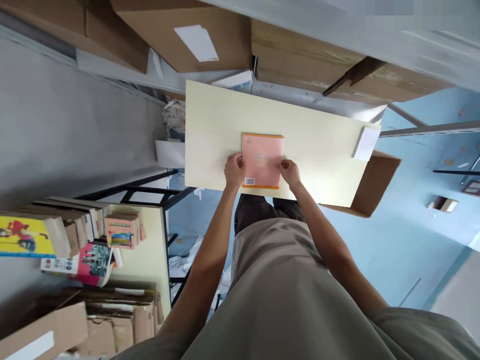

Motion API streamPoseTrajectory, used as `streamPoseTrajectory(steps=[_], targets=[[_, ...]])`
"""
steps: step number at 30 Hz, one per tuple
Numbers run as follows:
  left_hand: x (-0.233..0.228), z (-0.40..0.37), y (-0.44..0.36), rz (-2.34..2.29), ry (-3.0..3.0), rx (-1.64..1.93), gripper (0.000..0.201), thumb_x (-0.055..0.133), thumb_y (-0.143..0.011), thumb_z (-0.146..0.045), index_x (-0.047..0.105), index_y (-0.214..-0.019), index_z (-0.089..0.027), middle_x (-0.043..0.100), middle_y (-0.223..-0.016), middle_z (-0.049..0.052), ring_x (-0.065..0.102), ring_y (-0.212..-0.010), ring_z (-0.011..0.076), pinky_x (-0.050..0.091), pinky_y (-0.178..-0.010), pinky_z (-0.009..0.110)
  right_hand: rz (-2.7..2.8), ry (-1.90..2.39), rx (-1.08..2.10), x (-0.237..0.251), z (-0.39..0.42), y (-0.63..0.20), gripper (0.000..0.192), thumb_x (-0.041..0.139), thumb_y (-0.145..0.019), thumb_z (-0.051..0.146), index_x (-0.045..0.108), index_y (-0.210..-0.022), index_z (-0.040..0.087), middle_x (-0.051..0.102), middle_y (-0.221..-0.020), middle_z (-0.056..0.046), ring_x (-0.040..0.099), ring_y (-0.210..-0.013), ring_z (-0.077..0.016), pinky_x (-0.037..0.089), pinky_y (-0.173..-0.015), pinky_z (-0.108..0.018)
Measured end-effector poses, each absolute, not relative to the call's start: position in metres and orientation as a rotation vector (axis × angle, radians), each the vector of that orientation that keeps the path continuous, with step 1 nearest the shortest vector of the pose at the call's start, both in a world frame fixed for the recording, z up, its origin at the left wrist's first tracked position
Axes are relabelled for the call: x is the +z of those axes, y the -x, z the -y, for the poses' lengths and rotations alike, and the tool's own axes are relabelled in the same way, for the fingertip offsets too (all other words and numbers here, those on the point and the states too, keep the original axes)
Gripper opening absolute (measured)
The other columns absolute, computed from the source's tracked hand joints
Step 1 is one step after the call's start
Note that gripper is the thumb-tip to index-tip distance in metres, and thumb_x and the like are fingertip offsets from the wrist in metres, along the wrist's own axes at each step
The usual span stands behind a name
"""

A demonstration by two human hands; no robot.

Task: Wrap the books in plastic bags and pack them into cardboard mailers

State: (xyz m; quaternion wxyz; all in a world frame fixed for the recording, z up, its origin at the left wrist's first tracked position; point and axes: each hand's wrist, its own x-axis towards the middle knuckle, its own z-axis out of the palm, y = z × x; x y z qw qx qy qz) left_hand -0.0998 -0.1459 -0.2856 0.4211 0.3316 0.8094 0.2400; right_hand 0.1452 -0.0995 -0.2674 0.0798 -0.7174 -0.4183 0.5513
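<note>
While the book (261, 160) lies flat on the pale table (318, 150), we grip its near corners: our left hand (234, 171) curled on one edge, our right hand (289, 172) pinching the other. Beyond our right hand sits a white card (366, 143).

A thin orange-pink book (261, 159) is laid flat, back cover up, barcode at one corner, near the pale bench's (322, 150) front edge.

Bright even daylight, stretched edges
</note>
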Motion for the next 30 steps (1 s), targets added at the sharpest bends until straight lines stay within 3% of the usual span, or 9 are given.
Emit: streamPoseTrajectory(steps=[4, 9, 16, 20, 24, 27, 30], targets=[[-0.288, 0.144, 0.109, -1.958, -0.737, 0.607, 0.033, 0.072, -0.094, -0.011, 0.082, -0.123, -0.021, 0.085, -0.126, 0.013, 0.081, -0.112, 0.0272, 0.063, -0.116, 0.047, 1.21, 2.092, 1.72, -0.26, 0.096, -0.121, 0.03, 0.08, -0.093, 0.044, 0.054, -0.098, 0.029, 0.074, -0.102, -0.007, 0.072, -0.094, -0.0275, 0.063, -0.083, -0.043], [-0.289, 0.14, 0.116, -1.831, -0.461, 0.714, 0.031, 0.079, -0.09, -0.025, 0.083, -0.12, -0.019, 0.085, -0.118, 0.014, 0.082, -0.103, 0.0253, 0.069, -0.099, 0.044, 1.588, 2.018, 1.551, -0.243, 0.093, -0.098, 0.032, 0.07, -0.098, 0.038, 0.038, -0.096, 0.033, 0.061, -0.086, -0.002, 0.068, -0.087, -0.0321, 0.062, -0.087, -0.052], [-0.259, 0.13, 0.108, -1.881, -0.636, 0.876, 0.031, 0.071, -0.097, -0.028, 0.082, -0.126, -0.022, 0.083, -0.125, 0.011, 0.08, -0.11, 0.0233, 0.066, -0.1, 0.037, 1.585, 1.766, 1.49, -0.21, 0.076, -0.128, 0.033, 0.07, -0.103, 0.055, 0.046, -0.096, 0.033, 0.05, -0.079, 0.0, 0.061, -0.079, -0.0272, 0.068, -0.084, -0.051], [-0.251, 0.123, 0.083, -1.85, -0.782, 0.897, 0.034, 0.075, -0.099, -0.03, 0.081, -0.132, -0.023, 0.083, -0.13, 0.012, 0.08, -0.116, 0.0253, 0.065, -0.107, 0.038, 1.436, 1.725, 1.533, -0.214, 0.068, -0.167, 0.031, 0.074, -0.102, 0.055, 0.053, -0.099, 0.033, 0.053, -0.081, 0.0, 0.063, -0.081, -0.0274, 0.068, -0.082, -0.05], [-0.269, 0.116, 0.039, -1.85, -0.729, 0.764, 0.041, 0.078, -0.095, -0.022, 0.079, -0.136, -0.022, 0.079, -0.139, 0.016, 0.079, -0.123, 0.028, 0.064, -0.115, 0.044, 1.331, 1.927, 1.589, -0.242, 0.06, -0.197, 0.019, 0.073, -0.099, 0.035, 0.055, -0.1, 0.031, 0.068, -0.088, -0.002, 0.07, -0.085, -0.0288, 0.068, -0.088, -0.051], [-0.286, 0.111, 0.017, -1.901, -0.717, 0.624, 0.047, 0.079, -0.09, -0.019, 0.079, -0.137, -0.02, 0.075, -0.142, 0.017, 0.078, -0.127, 0.0294, 0.062, -0.122, 0.049, 1.278, 2.098, 1.593, -0.259, 0.058, -0.212, 0.017, 0.068, -0.097, 0.022, 0.061, -0.11, 0.028, 0.082, -0.105, -0.009, 0.079, -0.098, -0.0313, 0.068, -0.099, -0.053], [-0.293, 0.11, 0.013, -1.898, -0.827, 0.596, 0.046, 0.075, -0.094, -0.022, 0.078, -0.14, -0.019, 0.074, -0.142, 0.017, 0.077, -0.128, 0.0278, 0.061, -0.126, 0.05, 1.347, 2.051, 1.544, -0.258, 0.063, -0.231, 0.022, 0.069, -0.099, 0.022, 0.066, -0.12, 0.027, 0.086, -0.127, -0.012, 0.084, -0.11, -0.031, 0.067, -0.109, -0.053]])
